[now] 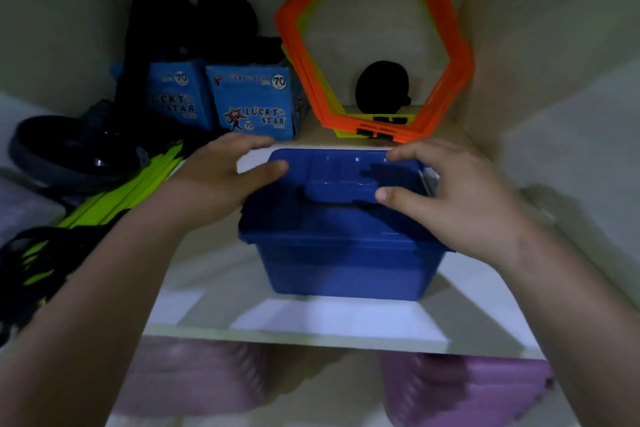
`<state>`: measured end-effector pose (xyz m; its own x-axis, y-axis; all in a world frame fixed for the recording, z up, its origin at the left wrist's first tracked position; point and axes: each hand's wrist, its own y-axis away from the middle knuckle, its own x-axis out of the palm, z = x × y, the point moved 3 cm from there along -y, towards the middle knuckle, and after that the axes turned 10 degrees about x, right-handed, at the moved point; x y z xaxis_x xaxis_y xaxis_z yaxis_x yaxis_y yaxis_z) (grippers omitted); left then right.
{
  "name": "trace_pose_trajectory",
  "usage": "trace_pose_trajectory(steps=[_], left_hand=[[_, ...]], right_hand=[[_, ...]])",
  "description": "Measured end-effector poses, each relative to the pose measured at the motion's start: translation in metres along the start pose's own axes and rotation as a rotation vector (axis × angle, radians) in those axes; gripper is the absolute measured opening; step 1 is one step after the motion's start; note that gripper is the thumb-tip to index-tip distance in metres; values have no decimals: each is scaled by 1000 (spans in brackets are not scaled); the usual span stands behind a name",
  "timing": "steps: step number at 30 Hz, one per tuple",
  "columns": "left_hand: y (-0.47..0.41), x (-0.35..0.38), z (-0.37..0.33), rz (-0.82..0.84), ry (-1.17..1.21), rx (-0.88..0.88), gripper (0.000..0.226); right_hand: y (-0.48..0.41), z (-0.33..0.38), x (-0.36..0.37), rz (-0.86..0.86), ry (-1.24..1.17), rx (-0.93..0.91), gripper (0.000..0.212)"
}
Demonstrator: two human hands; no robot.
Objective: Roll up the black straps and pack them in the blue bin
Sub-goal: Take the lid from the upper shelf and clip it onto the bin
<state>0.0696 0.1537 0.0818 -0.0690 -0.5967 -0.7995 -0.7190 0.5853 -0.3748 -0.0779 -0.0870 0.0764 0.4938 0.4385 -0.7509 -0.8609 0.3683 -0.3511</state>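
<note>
We see the blue bin (346,263) standing upright on a white shelf (311,322), near the middle and set back a little from the front edge. Its lid (332,166) is on, and a dark patch on the lid's right part is too dim to make out. The bin's long axis runs left to right, roughly along the shelf's front edge, so one long side faces us. The recessed handle (339,189) in the lid lies along the same line.

Both hands are at the top of the bin, one on each side. The left hand (221,180) is spread, with the thumb touching the lid's left edge and the fingers reaching almost straight past the far left corner. The right hand (450,198) is also spread, its fingers only lightly bent. Its thumb rests on the lid beside the handle and its fingers lie over the far right corner. Neither hand pinches anything. The picture is blurred, so we cannot tell how firmly they press.

Behind the bin, orange hexagon frames (460,55) lean against the back wall with a round black thing (381,87) behind them. To the left stand two blue boxes (252,104), and yellow-green slats (138,180) lie near a black and green bundle (41,263). Purple things (467,388) sit under the shelf.
</note>
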Motion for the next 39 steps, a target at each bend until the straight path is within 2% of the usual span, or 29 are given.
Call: trace_pose_trajectory(steps=[3,5,9,12,16,19,22,26,28,30,31,39], left_hand=[[14,1,41,-113,276,-185,57],[23,10,55,-131,471,-292,55],[30,33,68,-126,938,-511,48],[31,48,70,-119,1289,-595,47],[27,63,77,-77,1483,-563,26],[22,66,80,-8,1471,-509,31],[18,61,74,48,1343,-456,52],[11,55,67,29,1201,-435,59],[9,54,58,17,1101,-430,49],[6,54,53,-16,958,-409,18],[5,53,52,-29,905,-398,11],[7,43,41,-64,588,-363,25]], right_hand=[[-3,24,12,98,144,-77,56],[-8,33,23,186,200,-93,68],[-16,34,46,331,314,-19,86],[-17,30,48,403,333,50,84],[-15,29,51,405,304,68,84],[-14,29,52,402,287,76,81],[-14,30,52,392,275,87,79],[-13,30,53,391,275,95,78],[-13,30,53,390,280,93,78],[-14,30,53,388,281,91,79],[-14,30,54,390,282,89,80],[-14,29,52,383,285,78,81]])
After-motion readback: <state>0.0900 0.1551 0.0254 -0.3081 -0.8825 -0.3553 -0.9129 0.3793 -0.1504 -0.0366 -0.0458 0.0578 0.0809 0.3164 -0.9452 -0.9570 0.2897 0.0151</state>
